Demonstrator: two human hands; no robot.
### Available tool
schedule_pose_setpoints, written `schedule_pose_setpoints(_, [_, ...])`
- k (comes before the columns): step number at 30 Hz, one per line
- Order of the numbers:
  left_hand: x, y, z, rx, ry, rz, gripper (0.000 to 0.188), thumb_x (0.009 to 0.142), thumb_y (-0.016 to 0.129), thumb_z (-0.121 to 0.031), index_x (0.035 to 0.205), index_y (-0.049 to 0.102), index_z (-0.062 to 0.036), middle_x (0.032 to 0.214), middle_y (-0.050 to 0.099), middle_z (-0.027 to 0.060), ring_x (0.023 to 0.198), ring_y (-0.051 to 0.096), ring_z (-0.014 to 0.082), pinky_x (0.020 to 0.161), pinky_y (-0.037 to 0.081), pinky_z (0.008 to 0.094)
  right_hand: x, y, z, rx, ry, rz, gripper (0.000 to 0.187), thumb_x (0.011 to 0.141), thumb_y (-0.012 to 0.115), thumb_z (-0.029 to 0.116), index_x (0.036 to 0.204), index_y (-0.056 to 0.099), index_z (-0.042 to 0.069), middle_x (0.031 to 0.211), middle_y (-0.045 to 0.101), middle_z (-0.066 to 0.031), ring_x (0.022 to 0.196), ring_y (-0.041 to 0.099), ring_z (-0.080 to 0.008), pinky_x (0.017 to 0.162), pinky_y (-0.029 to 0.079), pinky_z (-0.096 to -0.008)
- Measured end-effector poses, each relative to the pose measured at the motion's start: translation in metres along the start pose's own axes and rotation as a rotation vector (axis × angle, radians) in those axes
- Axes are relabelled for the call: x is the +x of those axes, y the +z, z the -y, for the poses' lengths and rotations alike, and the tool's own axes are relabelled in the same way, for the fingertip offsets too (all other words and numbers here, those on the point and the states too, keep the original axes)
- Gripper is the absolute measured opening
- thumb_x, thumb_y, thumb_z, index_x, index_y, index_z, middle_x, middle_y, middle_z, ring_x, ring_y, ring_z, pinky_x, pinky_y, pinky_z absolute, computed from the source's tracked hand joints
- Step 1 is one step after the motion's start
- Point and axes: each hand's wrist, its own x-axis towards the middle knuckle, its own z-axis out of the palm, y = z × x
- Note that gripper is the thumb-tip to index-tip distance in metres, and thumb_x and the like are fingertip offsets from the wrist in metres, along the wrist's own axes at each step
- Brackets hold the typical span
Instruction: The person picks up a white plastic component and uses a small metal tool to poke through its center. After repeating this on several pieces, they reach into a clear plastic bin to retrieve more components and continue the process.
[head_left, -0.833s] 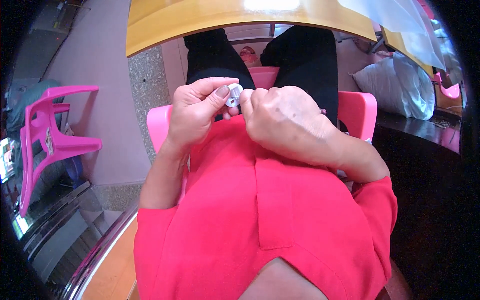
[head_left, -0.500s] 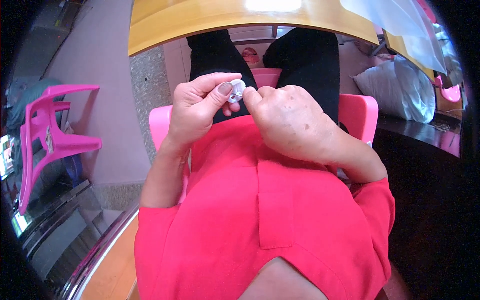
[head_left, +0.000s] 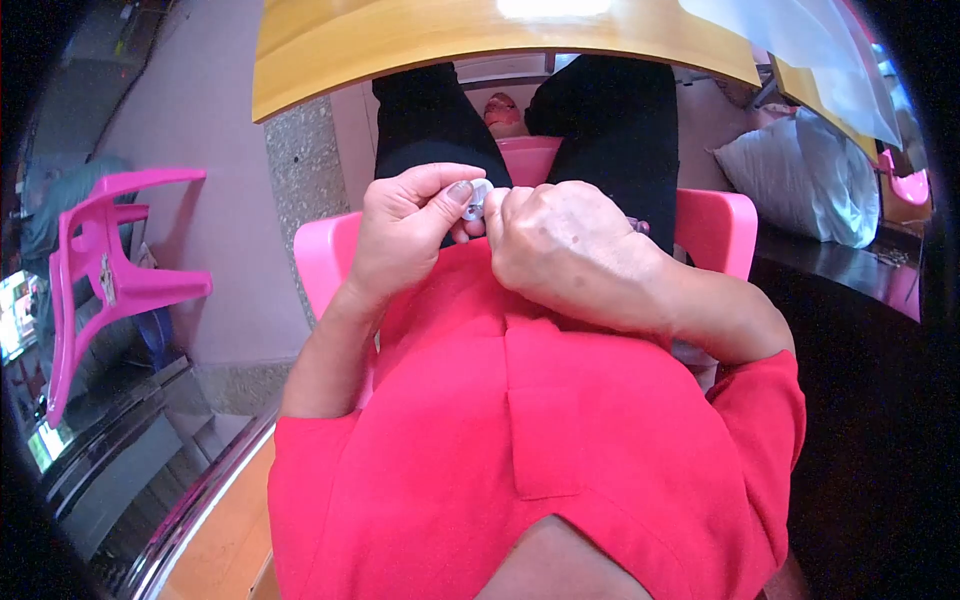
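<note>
Over my lap, my left hand (head_left: 415, 225) pinches a small round white plastic piece (head_left: 480, 199) between thumb and fingers. It looks like a cap or disc, with a small dark spot on its face. My right hand (head_left: 570, 240) is closed, its thumb and forefinger tips against the right edge of the white piece. A small dark, shiny end (head_left: 637, 226) shows beside the little-finger side of my right hand; what it belongs to is hidden by the hand.
A yellow wooden table (head_left: 500, 45) spans the top, above my knees. I sit on a pink plastic chair (head_left: 722, 230). Another pink chair (head_left: 125, 285) stands at the left. A stuffed white sack (head_left: 815, 180) lies at the right, below translucent plastic sheeting (head_left: 800, 50).
Both hands, still together, have shifted slightly. My right fingers now cover more of the white piece, and a dark end has come into sight beside my right hand.
</note>
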Motion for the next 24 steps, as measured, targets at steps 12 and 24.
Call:
schedule_pose_setpoints(12, [0.144,-0.056,-0.122,0.317,0.438,-0.375,0.023,0.090,0.059,-0.014,0.107,0.062,0.0023,0.089,0.066,0.0083,0.076,0.062,0.0137,0.067,0.051,0.0262,-0.013,0.016,-0.071,0.343,0.258,-0.295,0.011,0.075,0.055,0.008,0.083,0.054,-0.001,0.071,0.061,-0.0196,0.066,0.064,-0.0365,0.058,0.053,-0.0437])
schedule_pose_setpoints(24, [0.296,-0.074,-0.178,1.333,1.268,-0.553,0.026,0.072,0.074,-0.013,0.096,0.070,-0.0074,0.096,0.066,0.0103,0.092,0.061,0.0252,0.084,0.047,0.0338,-0.016,0.050,-0.104,0.547,0.318,-0.110,0.007,0.075,0.054,0.001,0.081,0.054,-0.001,0.070,0.060,-0.0208,0.066,0.061,-0.0393,0.058,0.050,-0.0466])
